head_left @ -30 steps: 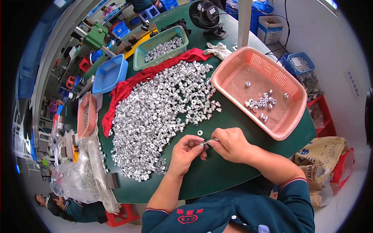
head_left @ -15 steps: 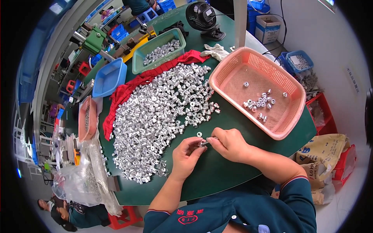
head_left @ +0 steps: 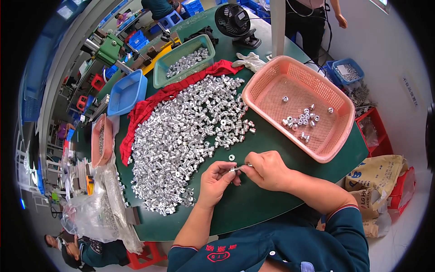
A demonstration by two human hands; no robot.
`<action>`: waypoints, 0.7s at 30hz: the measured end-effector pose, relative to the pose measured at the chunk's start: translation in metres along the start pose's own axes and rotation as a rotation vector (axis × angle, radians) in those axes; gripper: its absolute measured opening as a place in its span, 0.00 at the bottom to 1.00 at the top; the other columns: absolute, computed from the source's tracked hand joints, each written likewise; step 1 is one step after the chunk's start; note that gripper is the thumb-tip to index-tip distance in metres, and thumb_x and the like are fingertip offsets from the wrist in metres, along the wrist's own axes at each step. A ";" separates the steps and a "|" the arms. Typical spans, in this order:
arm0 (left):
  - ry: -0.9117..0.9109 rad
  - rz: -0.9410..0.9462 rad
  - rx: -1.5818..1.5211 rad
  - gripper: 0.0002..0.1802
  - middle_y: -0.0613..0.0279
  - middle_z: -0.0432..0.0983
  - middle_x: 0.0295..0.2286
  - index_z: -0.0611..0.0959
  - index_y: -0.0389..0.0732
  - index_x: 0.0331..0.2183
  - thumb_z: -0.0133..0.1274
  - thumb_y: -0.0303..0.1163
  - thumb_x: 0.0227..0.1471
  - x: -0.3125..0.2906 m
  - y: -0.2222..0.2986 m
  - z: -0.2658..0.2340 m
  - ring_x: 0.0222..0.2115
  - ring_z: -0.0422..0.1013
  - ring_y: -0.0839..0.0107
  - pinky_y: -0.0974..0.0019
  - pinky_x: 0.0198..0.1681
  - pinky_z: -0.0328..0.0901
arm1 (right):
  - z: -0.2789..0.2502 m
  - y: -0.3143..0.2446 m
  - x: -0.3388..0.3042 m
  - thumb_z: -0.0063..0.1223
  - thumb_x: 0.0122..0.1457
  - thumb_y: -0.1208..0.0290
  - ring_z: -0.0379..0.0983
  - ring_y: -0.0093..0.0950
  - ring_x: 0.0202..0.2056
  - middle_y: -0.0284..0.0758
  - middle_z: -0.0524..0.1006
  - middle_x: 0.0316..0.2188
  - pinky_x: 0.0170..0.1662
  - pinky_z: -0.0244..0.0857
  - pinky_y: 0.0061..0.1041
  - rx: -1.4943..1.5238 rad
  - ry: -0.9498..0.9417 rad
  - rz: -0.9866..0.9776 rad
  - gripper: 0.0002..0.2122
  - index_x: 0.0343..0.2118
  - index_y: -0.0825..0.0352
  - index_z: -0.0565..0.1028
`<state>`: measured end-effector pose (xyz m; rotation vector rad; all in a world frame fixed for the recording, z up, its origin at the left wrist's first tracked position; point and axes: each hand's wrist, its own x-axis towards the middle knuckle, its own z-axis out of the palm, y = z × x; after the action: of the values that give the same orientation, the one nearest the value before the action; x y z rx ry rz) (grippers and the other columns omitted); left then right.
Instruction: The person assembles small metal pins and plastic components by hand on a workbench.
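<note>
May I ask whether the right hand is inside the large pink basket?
No, the right hand is outside the large pink basket, over the green table, holding a slim metal rod.

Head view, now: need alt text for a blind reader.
Over a green table, a person's left hand pinches a small metal part while the right hand holds a thin rod up to it. A large pile of silvery parts lies ahead-left, a pink basket with far fewer ahead-right.

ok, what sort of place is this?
Looks like a small-parts workshop or factory floor. A large heap of small metal parts covers much of a green worktable, a pink basket holds a few more, and a green machine stands beyond.
</note>
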<state>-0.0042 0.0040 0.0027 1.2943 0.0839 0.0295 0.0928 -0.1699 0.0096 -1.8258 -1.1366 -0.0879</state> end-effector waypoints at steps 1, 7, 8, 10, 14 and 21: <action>0.000 0.002 0.001 0.12 0.57 0.75 0.31 0.75 0.34 0.42 0.50 0.23 0.54 0.002 0.002 0.003 0.28 0.73 0.73 0.71 0.33 0.69 | 0.001 0.001 0.000 0.53 0.55 0.68 0.70 0.41 0.17 0.39 0.70 0.13 0.19 0.62 0.35 0.013 0.018 0.028 0.11 0.24 0.67 0.65; -0.009 -0.035 0.297 0.15 0.64 0.72 0.23 0.75 0.35 0.39 0.42 0.37 0.61 -0.001 0.007 0.003 0.23 0.65 0.80 0.77 0.26 0.60 | -0.001 -0.001 0.003 0.53 0.55 0.67 0.70 0.41 0.17 0.39 0.70 0.14 0.20 0.63 0.35 0.039 -0.003 0.092 0.10 0.25 0.66 0.67; -0.013 -0.029 0.329 0.16 0.65 0.71 0.22 0.75 0.35 0.37 0.41 0.39 0.62 0.001 0.006 0.003 0.22 0.63 0.81 0.77 0.25 0.59 | -0.002 -0.001 0.003 0.53 0.55 0.67 0.70 0.41 0.17 0.39 0.70 0.14 0.20 0.63 0.35 0.032 -0.002 0.083 0.10 0.25 0.66 0.67; -0.018 -0.007 0.362 0.17 0.67 0.69 0.20 0.74 0.35 0.36 0.40 0.40 0.62 0.000 0.006 0.003 0.21 0.62 0.82 0.78 0.24 0.57 | -0.001 -0.004 0.001 0.54 0.55 0.68 0.70 0.41 0.18 0.39 0.70 0.14 0.20 0.63 0.35 -0.010 -0.007 0.032 0.10 0.25 0.66 0.67; -0.018 -0.101 0.257 0.14 0.69 0.67 0.20 0.74 0.36 0.33 0.41 0.37 0.61 -0.002 0.001 0.004 0.21 0.61 0.82 0.78 0.24 0.56 | 0.002 -0.001 -0.003 0.54 0.54 0.68 0.70 0.40 0.18 0.39 0.70 0.14 0.20 0.63 0.35 -0.047 0.007 -0.011 0.10 0.25 0.66 0.66; 0.043 0.024 0.193 0.08 0.66 0.70 0.24 0.73 0.36 0.38 0.49 0.28 0.56 -0.005 -0.004 0.007 0.23 0.64 0.82 0.78 0.26 0.60 | 0.004 -0.005 -0.001 0.51 0.57 0.65 0.70 0.42 0.18 0.41 0.71 0.15 0.21 0.64 0.38 -0.022 -0.005 0.061 0.11 0.26 0.67 0.66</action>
<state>-0.0092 -0.0041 0.0006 1.4880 0.1094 0.0713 0.0870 -0.1667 0.0107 -1.8794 -1.0860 -0.0608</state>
